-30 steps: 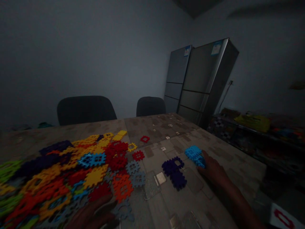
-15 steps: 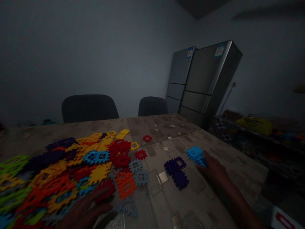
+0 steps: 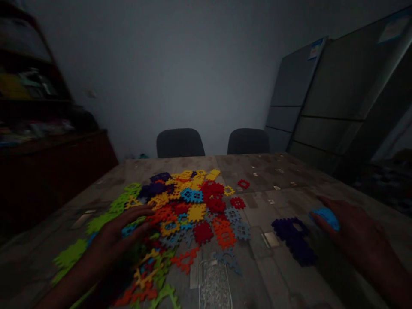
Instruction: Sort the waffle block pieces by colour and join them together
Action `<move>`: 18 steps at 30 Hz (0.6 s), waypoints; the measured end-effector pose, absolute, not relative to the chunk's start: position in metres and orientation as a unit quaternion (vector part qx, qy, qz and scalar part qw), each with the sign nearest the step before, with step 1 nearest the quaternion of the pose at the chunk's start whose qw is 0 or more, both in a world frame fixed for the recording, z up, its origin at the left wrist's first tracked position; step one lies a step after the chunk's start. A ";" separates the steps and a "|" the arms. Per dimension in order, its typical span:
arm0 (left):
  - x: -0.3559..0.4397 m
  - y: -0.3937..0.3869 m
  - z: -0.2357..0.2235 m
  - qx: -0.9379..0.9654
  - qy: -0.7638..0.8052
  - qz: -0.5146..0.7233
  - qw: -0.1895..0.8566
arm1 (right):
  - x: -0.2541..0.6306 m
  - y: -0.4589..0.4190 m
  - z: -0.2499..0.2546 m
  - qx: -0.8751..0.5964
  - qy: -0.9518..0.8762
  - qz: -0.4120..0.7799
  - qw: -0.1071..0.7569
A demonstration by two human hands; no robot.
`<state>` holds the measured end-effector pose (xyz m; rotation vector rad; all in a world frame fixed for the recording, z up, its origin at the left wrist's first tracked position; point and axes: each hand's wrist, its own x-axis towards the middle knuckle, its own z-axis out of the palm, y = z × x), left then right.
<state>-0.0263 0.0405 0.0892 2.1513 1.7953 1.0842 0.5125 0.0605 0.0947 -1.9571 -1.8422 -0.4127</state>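
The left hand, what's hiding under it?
Under the left hand, a bit of a blue piece peeks out, with green pieces beside it. Anything directly beneath the hand is covered, so I can't tell what's there.

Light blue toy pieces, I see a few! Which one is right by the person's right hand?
The bright blue one partly covered by the right hand. It sits apart, past the dark purple pieces; the others lie over in the colourful pile.

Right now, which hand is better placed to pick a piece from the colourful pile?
Probably the left hand: it's over the pile, thumb and fingers apart. The right hand is away from it, around a light-blue piece.
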 end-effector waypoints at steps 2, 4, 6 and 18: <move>-0.041 0.040 0.084 0.709 0.598 0.364 0.093 | 0.479 0.060 0.098 -0.641 -0.722 -0.087 0.245; -0.052 0.040 0.079 0.705 0.601 0.361 0.102 | 0.438 0.055 0.099 -0.573 -0.785 -0.001 0.238; -0.059 0.041 0.078 0.709 0.607 0.341 0.115 | 0.393 0.046 0.098 -0.500 -0.841 0.075 0.192; -0.056 0.017 0.109 0.756 0.587 0.210 0.200 | 0.257 0.009 0.072 -0.291 -0.943 0.162 -0.021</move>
